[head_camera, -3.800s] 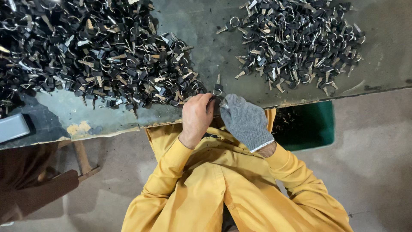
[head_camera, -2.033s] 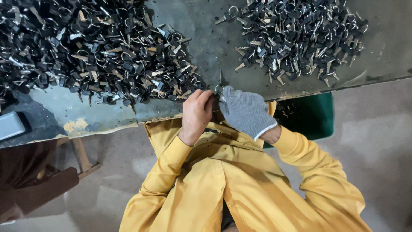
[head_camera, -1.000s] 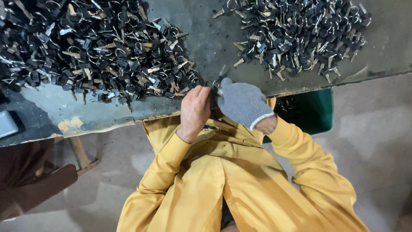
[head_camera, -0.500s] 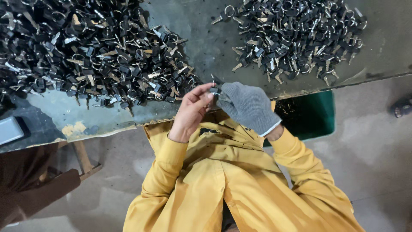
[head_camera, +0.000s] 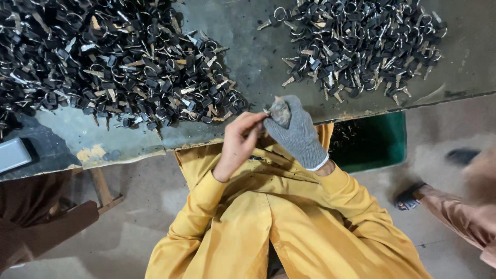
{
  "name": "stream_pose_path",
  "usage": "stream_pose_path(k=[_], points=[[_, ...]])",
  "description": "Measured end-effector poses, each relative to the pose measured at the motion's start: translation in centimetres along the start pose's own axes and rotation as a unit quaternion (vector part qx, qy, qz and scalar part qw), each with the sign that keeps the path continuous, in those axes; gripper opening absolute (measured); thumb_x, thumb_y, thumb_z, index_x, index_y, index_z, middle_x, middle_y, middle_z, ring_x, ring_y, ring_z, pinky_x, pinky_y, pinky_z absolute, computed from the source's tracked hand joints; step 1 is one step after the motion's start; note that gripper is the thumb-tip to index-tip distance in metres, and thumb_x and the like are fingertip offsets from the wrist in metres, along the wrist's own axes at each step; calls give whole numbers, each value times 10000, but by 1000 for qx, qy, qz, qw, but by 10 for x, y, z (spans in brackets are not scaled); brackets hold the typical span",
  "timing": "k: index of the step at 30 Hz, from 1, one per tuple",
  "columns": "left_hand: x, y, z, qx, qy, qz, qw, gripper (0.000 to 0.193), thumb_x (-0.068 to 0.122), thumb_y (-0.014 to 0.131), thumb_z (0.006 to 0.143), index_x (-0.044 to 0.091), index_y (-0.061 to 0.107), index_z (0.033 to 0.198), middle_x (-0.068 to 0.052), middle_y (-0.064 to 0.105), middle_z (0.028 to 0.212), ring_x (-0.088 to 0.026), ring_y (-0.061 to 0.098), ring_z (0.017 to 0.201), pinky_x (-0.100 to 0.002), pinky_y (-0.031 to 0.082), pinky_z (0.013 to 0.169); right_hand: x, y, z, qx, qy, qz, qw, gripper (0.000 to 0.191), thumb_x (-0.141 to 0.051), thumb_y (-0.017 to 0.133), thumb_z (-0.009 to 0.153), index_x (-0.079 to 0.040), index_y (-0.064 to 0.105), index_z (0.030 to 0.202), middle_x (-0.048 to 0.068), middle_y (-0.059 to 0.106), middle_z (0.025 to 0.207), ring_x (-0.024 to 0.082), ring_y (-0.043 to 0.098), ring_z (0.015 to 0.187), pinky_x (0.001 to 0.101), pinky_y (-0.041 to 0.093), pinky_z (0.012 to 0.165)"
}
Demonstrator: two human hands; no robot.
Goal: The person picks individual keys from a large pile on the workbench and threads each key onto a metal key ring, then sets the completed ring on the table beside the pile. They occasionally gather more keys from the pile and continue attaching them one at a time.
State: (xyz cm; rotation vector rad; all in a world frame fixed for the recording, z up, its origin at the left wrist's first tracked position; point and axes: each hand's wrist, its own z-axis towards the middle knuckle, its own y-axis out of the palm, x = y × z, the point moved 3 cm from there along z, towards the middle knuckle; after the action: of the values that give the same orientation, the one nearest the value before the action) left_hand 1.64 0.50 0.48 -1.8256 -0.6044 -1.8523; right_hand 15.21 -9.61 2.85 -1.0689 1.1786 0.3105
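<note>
Where the metal table [head_camera: 268,57] ends at its near edge, left hand [head_camera: 238,147] bare, fingertips pinched toward the gloved right hand [head_camera: 295,135]; right fingers curled shut around a small dark piece [head_camera: 279,110], too blurred to identify, held just above the yellow lap. Large pile of black-headed keys [head_camera: 113,62] left on the table, smaller pile [head_camera: 356,41] right. Green bin [head_camera: 372,142] below.

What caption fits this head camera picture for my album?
Bare left hand and grey-gloved right hand meet at the table edge between two key piles.
</note>
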Motion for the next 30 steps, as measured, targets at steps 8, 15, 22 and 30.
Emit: stream_pose_path(k=[8, 15, 22, 30], points=[[20, -9, 8, -7, 134, 234, 963, 261, -14, 684, 887, 14, 665, 1146, -169, 673, 1071, -386, 650, 989, -421, 532, 855, 2, -17, 15, -124, 17, 109, 986, 411, -148, 781, 858, -63, 550, 1187, 160, 672, 914, 293, 701, 739, 400, 549, 647], [8, -7, 12, 37, 96, 342, 934, 153, 91, 774, 875, 43, 660, 964, -139, 611, 836, -366, 628, 791, -461, 497, 688, -31, -14, 6, -6, -53, -267, 962, 299, -309, 746, 924, -93, 590, 1059, 160, 684, 840, 406, 687, 732, 500, 537, 609], [6, -10, 8, 23, 92, 322, 942, 214, -12, 701, 833, 29, 660, 1038, -150, 612, 883, -384, 631, 821, -452, 511, 711, -37, -6, 10, -116, -75, -349, 927, 234, -318, 633, 955, -85, 614, 976, 162, 689, 765, 378, 699, 633, 505, 531, 522], [10, -4, 7, 18, 113, 344, 932, 186, -63, 649, 830, 15, 601, 991, -166, 558, 874, -394, 599, 837, -485, 484, 722, -39, 5, 17, -140, -58, -399, 905, 224, -270, 612, 932, -48, 611, 956, 174, 674, 670, 357, 692, 535, 502, 526, 441]])
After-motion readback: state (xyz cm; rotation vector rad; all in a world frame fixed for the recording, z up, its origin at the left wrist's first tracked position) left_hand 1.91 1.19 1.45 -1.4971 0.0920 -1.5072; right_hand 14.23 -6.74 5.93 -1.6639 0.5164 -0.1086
